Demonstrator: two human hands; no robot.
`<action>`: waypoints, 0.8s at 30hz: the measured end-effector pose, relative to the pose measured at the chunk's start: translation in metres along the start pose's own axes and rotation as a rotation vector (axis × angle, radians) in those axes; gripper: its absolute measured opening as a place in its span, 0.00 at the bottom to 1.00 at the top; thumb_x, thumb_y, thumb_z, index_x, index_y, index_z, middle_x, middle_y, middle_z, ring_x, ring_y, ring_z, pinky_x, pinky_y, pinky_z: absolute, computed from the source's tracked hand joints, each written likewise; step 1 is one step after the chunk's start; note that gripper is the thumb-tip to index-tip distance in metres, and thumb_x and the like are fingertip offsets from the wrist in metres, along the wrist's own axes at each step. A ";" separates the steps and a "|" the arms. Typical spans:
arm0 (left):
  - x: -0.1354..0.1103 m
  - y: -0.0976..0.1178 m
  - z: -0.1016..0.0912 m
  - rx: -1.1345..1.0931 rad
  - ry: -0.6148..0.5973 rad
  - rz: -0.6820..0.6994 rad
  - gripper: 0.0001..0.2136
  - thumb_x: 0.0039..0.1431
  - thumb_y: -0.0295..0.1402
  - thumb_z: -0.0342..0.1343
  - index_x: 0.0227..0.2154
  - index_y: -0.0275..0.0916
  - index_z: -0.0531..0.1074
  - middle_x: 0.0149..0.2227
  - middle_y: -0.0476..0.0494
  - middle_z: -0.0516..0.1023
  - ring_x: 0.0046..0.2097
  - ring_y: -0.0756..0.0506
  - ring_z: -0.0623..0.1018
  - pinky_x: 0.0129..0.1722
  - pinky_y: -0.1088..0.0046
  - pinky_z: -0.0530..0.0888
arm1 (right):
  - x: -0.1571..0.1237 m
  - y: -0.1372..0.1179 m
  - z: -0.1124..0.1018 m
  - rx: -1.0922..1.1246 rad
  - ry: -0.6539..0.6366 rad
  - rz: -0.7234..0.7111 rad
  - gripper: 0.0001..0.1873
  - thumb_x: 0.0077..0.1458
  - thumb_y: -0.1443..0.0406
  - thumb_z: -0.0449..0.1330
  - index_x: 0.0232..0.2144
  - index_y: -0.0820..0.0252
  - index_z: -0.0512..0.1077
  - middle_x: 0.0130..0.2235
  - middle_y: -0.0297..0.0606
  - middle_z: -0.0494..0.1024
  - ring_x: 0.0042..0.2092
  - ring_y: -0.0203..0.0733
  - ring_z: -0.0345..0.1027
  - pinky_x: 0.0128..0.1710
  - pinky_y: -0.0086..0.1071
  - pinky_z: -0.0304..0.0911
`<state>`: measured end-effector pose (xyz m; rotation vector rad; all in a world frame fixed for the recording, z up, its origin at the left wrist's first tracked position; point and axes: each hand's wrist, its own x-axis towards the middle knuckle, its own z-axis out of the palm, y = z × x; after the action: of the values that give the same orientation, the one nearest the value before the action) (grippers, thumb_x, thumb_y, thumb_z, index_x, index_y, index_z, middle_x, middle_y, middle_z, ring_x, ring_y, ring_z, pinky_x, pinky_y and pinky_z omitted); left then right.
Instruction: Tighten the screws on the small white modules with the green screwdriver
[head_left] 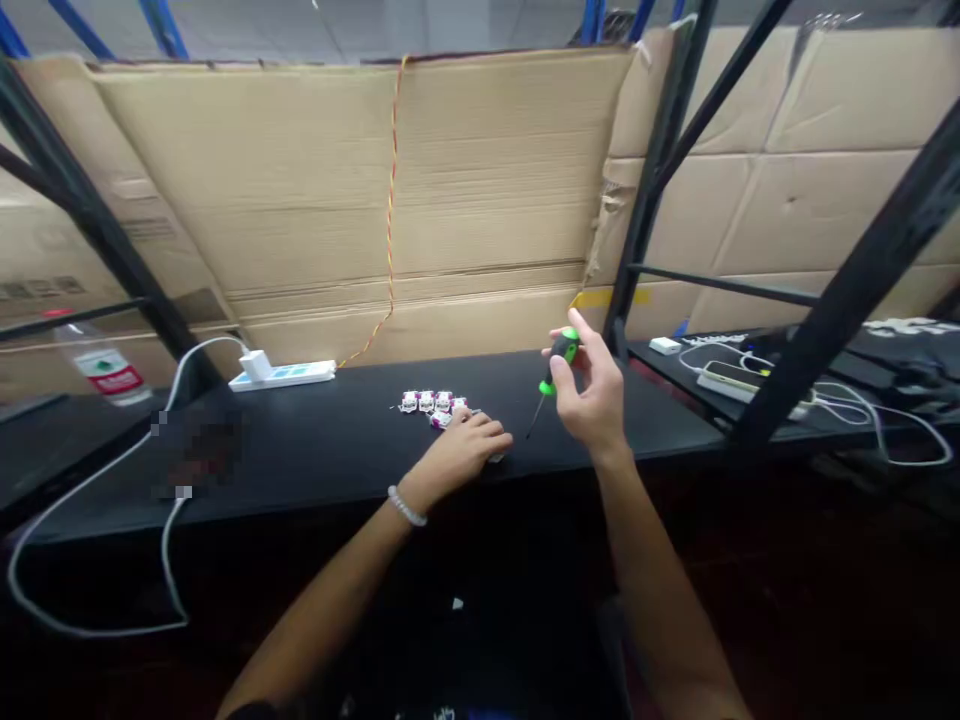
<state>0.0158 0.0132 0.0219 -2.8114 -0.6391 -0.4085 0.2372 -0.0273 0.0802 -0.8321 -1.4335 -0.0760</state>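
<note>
Head view: I see my right hand [592, 400] raised above the black table [315, 450], fingers pinching the green-and-black-handled screwdriver [553, 372], whose tip points down-left, clear of the surface. My left hand [461, 450] rests palm-down on the table, touching a row of small white-and-red plastic components [431, 402]. I cannot tell whether its curled fingers grip anything.

small white-and-pink parts [426, 401]: five showing, four in a row at the middle of the tabletop [337, 450], one just beside the left hand [457, 455]; any under it uncountable. screwdriver [553, 375]: one, held in the right hand [592, 400]. power strip [283, 374]: one, by the back edge. bottle [105, 368]: one, past the left edge.
</note>
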 end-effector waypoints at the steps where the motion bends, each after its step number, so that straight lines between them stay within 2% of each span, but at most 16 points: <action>1: 0.000 0.001 0.000 0.014 -0.014 0.005 0.09 0.75 0.25 0.51 0.46 0.41 0.75 0.48 0.43 0.81 0.51 0.40 0.74 0.55 0.58 0.61 | 0.000 0.000 0.000 -0.002 -0.002 0.001 0.31 0.70 0.60 0.58 0.72 0.51 0.65 0.55 0.47 0.80 0.50 0.51 0.79 0.53 0.50 0.79; 8: 0.001 0.002 -0.002 0.044 -0.061 0.014 0.09 0.75 0.25 0.50 0.49 0.41 0.75 0.51 0.41 0.79 0.52 0.39 0.73 0.53 0.60 0.64 | 0.001 0.000 -0.001 0.002 -0.004 -0.015 0.30 0.70 0.61 0.58 0.71 0.50 0.66 0.54 0.46 0.80 0.49 0.51 0.79 0.53 0.50 0.79; 17: 0.006 -0.001 -0.002 0.006 -0.099 0.047 0.08 0.75 0.26 0.49 0.45 0.38 0.74 0.47 0.40 0.78 0.48 0.40 0.72 0.50 0.63 0.68 | 0.002 0.001 -0.002 -0.016 -0.002 -0.015 0.30 0.70 0.60 0.57 0.72 0.48 0.65 0.54 0.46 0.79 0.50 0.52 0.79 0.53 0.51 0.79; 24: 0.004 -0.004 -0.004 -0.053 -0.044 0.034 0.10 0.75 0.24 0.47 0.44 0.38 0.74 0.46 0.40 0.77 0.46 0.41 0.72 0.51 0.64 0.70 | 0.002 -0.001 -0.003 -0.006 0.001 -0.017 0.29 0.69 0.61 0.58 0.71 0.51 0.67 0.54 0.46 0.79 0.50 0.51 0.79 0.53 0.49 0.79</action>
<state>0.0162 0.0172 0.0278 -2.8844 -0.5967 -0.3637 0.2392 -0.0288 0.0831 -0.8251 -1.4398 -0.0937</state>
